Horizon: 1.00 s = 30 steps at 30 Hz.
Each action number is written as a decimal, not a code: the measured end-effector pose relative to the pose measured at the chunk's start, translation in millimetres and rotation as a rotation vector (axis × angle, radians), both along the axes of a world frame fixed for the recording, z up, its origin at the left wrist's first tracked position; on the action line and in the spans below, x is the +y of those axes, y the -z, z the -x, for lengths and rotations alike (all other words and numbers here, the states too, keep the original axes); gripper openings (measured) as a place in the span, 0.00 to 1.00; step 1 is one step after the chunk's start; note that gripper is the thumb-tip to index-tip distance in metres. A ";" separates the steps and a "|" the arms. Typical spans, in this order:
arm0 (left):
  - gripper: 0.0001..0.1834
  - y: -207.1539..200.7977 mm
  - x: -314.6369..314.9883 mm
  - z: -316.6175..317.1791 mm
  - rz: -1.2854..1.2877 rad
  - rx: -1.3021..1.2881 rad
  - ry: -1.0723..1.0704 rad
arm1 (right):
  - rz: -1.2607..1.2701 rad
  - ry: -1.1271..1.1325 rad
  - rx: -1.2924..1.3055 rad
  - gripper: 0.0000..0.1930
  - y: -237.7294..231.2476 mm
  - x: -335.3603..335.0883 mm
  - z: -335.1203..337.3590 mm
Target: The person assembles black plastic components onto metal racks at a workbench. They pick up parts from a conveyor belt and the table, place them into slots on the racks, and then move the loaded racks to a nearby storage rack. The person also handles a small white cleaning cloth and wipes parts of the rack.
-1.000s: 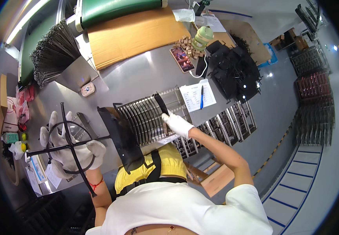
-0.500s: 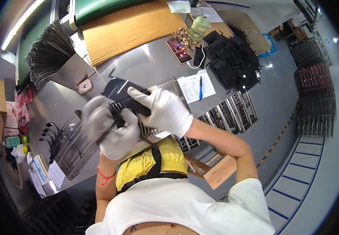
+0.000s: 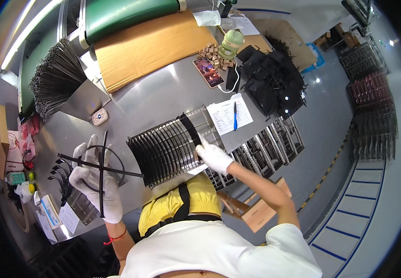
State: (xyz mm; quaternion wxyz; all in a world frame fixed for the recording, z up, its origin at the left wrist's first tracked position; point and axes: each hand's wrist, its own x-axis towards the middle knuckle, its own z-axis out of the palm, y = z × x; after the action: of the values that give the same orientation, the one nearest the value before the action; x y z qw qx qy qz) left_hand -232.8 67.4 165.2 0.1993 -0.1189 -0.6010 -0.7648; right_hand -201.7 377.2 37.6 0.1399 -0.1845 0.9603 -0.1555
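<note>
Your left grip (image 3: 110, 189) holds the black ringed frame (image 3: 101, 167); swung carelessly, its bar end (image 3: 137, 175) could snag the black plates (image 3: 158, 155) just rightward. Right grip (image 3: 215, 158), at the end plate (image 3: 190, 129): hold unclear.

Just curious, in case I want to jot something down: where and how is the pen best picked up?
Probably take the pen mid-barrel from above, pinching its long sides: it lies flat on the paper, slim and uncovered.

Left grip (image 3: 100, 190), right grip (image 3: 215, 157): white-gloved. Ringed cross-shaped frame (image 3: 101, 167): black. Curved parts (image 3: 163, 150): black. Pen (image 3: 235, 116): blue. Shorts (image 3: 202, 191): yellow.
</note>
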 end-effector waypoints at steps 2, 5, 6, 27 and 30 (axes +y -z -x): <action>0.17 -6.8 2.8 -3.0 0.137 0.005 -0.020 | -0.040 0.010 -0.062 0.11 -3.8 -9.7 -4.1; 0.21 1.6 -2.6 1.4 0.095 -0.027 -0.011 | -0.037 0.130 -0.133 0.09 -6.2 -18.4 -5.3; 0.20 4.9 -3.6 2.1 0.116 -0.018 -0.007 | -0.077 0.072 -0.110 0.09 -8.2 -17.0 -5.2; 0.39 43.4 87.8 2.2 0.388 -0.093 0.420 | 0.800 0.297 -0.415 0.12 -148.8 20.9 59.4; 0.48 43.3 99.1 4.9 0.368 -0.203 0.489 | 1.814 0.643 -0.215 0.14 -119.6 163.8 140.0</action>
State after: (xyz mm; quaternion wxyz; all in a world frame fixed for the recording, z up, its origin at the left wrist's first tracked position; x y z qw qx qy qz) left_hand -237.6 166.5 121.9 -0.0760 -0.2170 -0.6995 -0.6766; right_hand -341.7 541.1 157.2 -0.0179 0.0644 0.4620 -0.8844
